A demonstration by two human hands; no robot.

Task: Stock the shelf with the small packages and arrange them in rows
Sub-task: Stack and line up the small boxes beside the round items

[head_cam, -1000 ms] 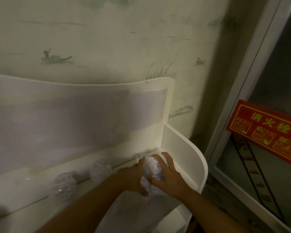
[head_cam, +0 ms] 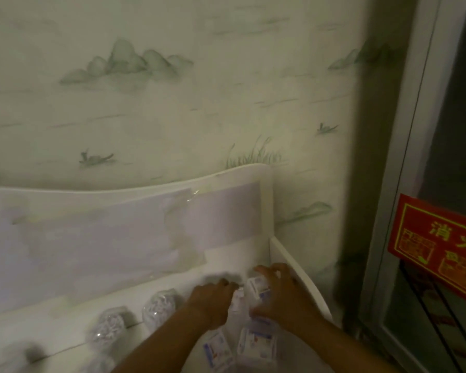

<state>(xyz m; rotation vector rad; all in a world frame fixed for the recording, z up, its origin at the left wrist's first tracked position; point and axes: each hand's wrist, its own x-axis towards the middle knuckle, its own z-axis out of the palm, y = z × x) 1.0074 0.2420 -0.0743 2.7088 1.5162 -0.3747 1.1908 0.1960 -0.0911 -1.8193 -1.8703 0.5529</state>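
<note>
My right hand (head_cam: 280,297) curled around an upright tissue packet (head_cam: 256,288), long axis vertical, at the shelf (head_cam: 301,267) corner, my left hand (head_cam: 213,300) steadying it, grip unclear.

Glossy clear-plastic packages (head_cam: 257,343) on a smooth white shelf (head_cam: 301,267).

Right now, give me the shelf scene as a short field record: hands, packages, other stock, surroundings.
left hand: touching the package cluster from the left; grip blurred
right hand: fingers curled round a small package
loose packages: lying in front of the hands, near the shelf's right wall
other stock: clear wrapped bundles in a row
surroundings: red sign on the right
</note>
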